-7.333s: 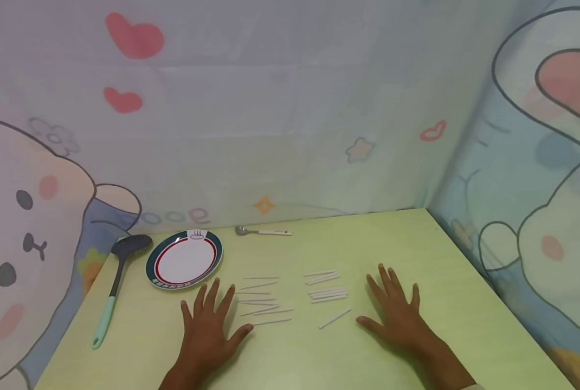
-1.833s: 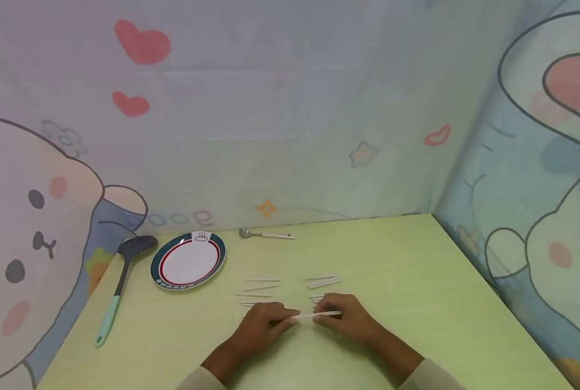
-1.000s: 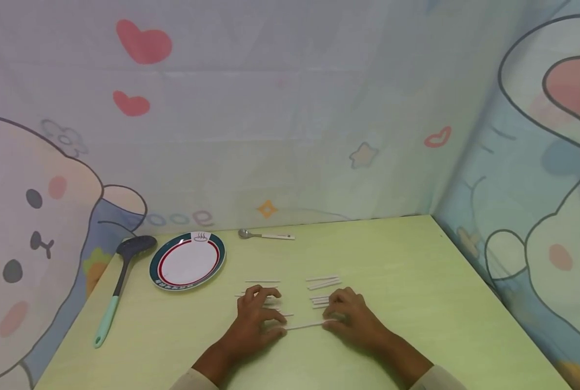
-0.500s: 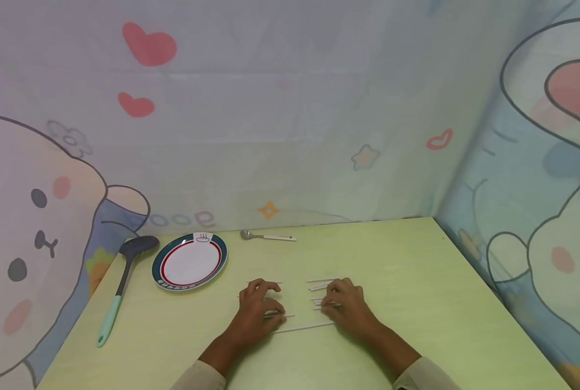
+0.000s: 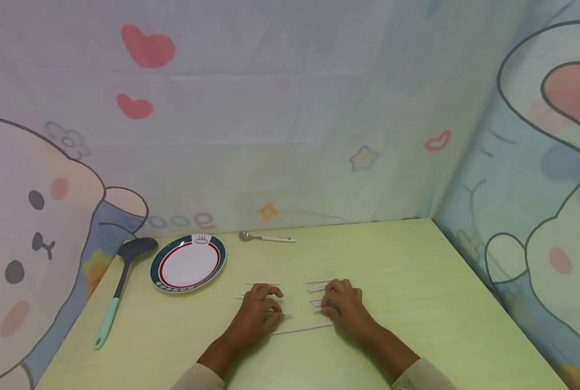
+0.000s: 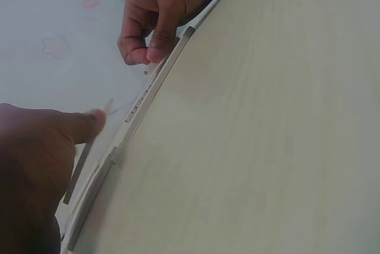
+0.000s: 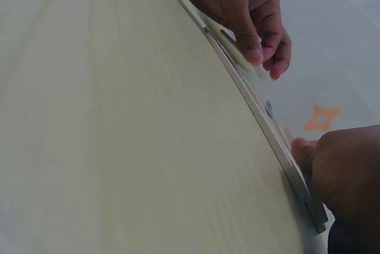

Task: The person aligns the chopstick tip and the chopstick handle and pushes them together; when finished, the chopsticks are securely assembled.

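Observation:
Near the middle of the table, my left hand (image 5: 256, 311) pinches a thin white stick (image 6: 79, 174) between thumb and fingers, its tip pointing right. Opposite it, the curled fingers of my right hand (image 5: 346, 309) pinch a thicker white stick, mostly hidden; a short end shows at the fingertips in the left wrist view. A gap separates the hands. In front of them lies a long white stick (image 5: 302, 329) with a joint along it, visible in the left wrist view. Thin sticks (image 5: 263, 284) lie beyond my left hand, thicker sticks (image 5: 319, 281) beyond my right, partly covered.
A white plate with a dark green rim (image 5: 153, 273) stands at the table's back left. Left of it lies a black ladle (image 5: 124, 276) with a mint handle. A small spoon (image 5: 277, 239) lies near the back edge. Printed curtains (image 5: 290, 119) enclose the back and sides.
Both hands first lay spread flat, then held one long stick between them. They let it go on the table and moved to other sticks, which they now pinch.

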A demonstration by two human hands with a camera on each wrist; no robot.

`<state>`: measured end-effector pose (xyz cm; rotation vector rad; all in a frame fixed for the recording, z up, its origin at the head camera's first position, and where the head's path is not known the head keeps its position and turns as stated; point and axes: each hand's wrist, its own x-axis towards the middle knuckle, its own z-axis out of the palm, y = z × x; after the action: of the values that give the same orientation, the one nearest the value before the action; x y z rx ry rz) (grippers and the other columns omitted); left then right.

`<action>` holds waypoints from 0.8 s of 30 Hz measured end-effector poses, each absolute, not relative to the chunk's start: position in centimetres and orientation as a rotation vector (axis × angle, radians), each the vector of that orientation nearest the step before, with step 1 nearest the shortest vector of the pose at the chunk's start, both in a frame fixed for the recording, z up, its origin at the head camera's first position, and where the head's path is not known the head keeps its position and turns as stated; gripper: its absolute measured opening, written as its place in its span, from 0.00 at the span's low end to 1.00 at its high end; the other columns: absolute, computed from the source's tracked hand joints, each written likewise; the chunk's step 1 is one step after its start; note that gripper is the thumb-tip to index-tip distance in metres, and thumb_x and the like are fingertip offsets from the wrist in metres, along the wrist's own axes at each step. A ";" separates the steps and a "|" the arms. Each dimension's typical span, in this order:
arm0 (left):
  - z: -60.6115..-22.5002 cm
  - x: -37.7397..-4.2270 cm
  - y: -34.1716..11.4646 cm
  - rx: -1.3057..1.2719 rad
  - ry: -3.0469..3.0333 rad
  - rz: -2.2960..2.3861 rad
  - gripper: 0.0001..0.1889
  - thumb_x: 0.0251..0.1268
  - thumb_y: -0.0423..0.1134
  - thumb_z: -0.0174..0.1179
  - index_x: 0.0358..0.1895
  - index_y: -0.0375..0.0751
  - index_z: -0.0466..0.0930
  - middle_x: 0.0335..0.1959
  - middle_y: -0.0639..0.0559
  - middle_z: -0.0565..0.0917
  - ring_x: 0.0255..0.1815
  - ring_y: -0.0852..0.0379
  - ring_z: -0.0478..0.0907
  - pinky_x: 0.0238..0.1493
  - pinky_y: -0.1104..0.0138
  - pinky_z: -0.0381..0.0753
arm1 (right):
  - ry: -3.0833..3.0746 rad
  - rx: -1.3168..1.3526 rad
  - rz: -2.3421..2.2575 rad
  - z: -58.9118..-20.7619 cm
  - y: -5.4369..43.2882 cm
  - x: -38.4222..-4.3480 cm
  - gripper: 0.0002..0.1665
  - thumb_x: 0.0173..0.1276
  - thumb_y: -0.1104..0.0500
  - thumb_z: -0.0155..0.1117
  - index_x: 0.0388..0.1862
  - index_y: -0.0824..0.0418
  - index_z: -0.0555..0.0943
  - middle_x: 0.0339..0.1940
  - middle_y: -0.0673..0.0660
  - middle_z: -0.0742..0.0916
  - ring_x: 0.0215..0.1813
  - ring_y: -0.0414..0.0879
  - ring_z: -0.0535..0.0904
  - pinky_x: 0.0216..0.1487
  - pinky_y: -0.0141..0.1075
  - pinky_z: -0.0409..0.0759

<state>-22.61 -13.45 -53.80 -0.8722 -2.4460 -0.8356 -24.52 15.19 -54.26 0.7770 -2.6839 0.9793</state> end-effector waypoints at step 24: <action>-53.1 -21.8 -13.3 -0.989 -2.439 -0.726 0.05 0.74 0.36 0.71 0.47 0.44 0.94 0.30 0.60 0.83 0.29 0.73 0.68 0.34 0.76 0.74 | -2.377 1.143 0.841 -54.3 14.4 -23.5 0.09 0.79 0.63 0.69 0.55 0.59 0.87 0.47 0.49 0.88 0.45 0.37 0.83 0.49 0.31 0.85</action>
<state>-21.77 -13.30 -53.05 -0.9888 -2.4385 -0.7262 -23.55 14.36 -54.34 1.1425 -2.3766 0.8415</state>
